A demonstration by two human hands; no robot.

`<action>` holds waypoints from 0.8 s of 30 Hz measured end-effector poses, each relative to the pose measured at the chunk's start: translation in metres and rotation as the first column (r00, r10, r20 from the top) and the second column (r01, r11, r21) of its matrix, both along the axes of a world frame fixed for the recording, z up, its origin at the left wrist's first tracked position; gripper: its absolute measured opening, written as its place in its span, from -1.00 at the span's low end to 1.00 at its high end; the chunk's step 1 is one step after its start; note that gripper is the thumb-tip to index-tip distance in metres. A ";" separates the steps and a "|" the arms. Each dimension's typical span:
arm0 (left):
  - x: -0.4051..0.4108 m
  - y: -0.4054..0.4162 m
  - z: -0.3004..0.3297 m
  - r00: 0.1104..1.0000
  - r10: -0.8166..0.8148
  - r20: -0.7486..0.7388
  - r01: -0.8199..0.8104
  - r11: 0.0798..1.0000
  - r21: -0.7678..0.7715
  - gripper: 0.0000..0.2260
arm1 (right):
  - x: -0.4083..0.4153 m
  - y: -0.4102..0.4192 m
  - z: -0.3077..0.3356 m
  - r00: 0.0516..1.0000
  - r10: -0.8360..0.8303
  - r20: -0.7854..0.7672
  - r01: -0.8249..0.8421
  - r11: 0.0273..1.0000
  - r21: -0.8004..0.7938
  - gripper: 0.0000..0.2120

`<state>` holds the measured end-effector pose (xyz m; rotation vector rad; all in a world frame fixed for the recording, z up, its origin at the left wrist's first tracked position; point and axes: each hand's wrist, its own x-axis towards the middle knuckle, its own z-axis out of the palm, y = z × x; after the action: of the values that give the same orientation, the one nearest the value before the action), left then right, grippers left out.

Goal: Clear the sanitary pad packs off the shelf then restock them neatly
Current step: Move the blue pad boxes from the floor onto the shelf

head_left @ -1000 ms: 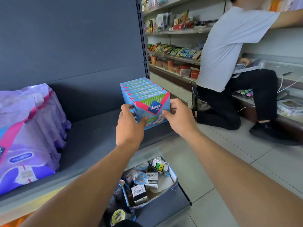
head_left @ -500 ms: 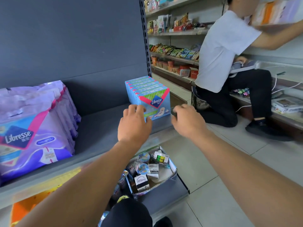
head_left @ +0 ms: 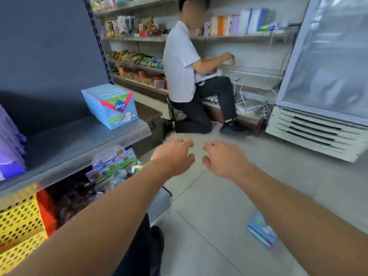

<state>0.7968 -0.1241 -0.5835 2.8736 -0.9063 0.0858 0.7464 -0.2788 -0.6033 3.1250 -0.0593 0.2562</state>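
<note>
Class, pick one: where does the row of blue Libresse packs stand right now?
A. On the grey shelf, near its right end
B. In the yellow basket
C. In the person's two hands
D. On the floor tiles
A: the blue Libresse packs stand on the grey shelf near its right end, while the left hand and right hand hover empty over the floor.

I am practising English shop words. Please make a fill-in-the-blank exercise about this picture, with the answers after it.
1. The row of blue packs stands on the grey ____.
2. Both hands, left and right, hold ____.
3. A few more blue packs lie on the ____, beside the right forearm.
4. The purple packs sit at the ____ edge of the view.

Answers: shelf; nothing; floor; left
</note>
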 end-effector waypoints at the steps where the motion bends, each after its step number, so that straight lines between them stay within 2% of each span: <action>1: -0.008 -0.013 -0.007 0.999 -0.039 -0.025 0.039 0.999 0.002 -0.65 | -0.016 -0.012 -0.005 0.999 -0.039 -0.025 0.039 0.999 0.006 -0.68; 7: -0.047 -0.094 -0.055 0.965 -0.226 -0.131 0.227 0.974 -0.004 -0.64 | -0.090 -0.082 -0.045 0.934 -0.300 -0.194 0.313 0.949 0.037 -0.60; 11: -0.059 -0.143 -0.094 0.921 -0.331 -0.205 0.333 0.943 -0.022 -0.64 | -0.130 -0.120 -0.086 0.833 -0.435 -0.341 0.491 0.867 0.092 -0.62; 14: -0.065 -0.175 -0.124 0.888 -0.381 -0.257 0.390 0.921 -0.016 -0.63 | -0.150 -0.147 -0.119 0.732 -0.483 -0.481 0.611 0.778 0.149 -0.57; 18: -0.057 -0.212 -0.182 0.865 -0.362 -0.347 0.400 0.916 0.041 -0.66 | -0.157 -0.173 -0.178 0.634 -0.519 -0.573 0.724 0.658 0.206 -0.55; 24: -0.043 -0.259 -0.283 0.818 -0.244 -0.521 0.329 0.941 0.075 -0.68 | -0.145 -0.203 -0.277 0.569 -0.499 -0.654 0.801 0.518 0.301 -0.56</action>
<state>0.7537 -0.3832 -0.8663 2.6272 -1.2493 -0.7713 0.6012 -0.4821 -0.8805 3.2052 -1.6223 -0.7221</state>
